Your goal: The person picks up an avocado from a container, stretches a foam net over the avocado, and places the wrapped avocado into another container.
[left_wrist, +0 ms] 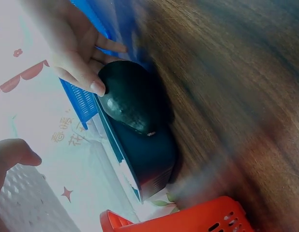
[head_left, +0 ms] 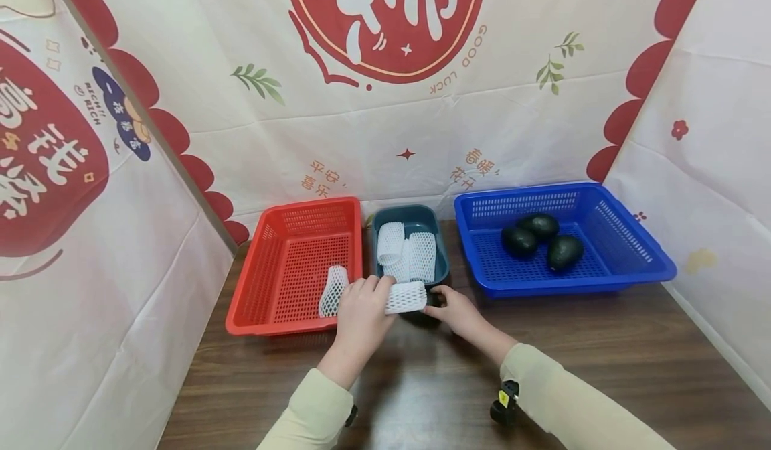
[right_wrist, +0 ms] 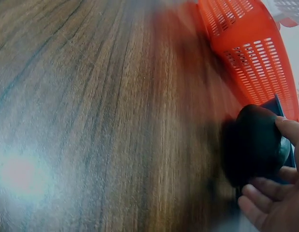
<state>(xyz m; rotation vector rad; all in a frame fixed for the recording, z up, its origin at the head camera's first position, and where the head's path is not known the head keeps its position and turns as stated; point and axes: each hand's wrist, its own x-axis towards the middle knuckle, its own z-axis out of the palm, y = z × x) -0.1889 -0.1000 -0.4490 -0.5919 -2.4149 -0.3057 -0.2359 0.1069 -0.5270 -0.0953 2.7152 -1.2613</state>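
My left hand (head_left: pixel 363 308) grips a white foam net sleeve (head_left: pixel 407 297), which points right, toward the other hand. In the left wrist view part of that sleeve (left_wrist: pixel 26 203) shows below the thumb. My right hand (head_left: pixel 462 316) holds a dark green avocado (left_wrist: pixel 132 99) between thumb and fingers, low over the table in front of the small teal basket (head_left: pixel 442 252). From the head camera, the sleeve and the fingers cover much of the avocado. The right wrist view shows the thumb on one side of the fruit (right_wrist: pixel 258 142) and the fingers under the other.
Several more foam sleeves (head_left: pixel 423 256) lie in the teal basket. A red basket (head_left: pixel 295 269) on the left contains one netted piece (head_left: pixel 334 292) near its front right corner. On the right, a blue basket (head_left: pixel 482 256) has three avocados (head_left: pixel 565 252). Printed cloth hangs behind.
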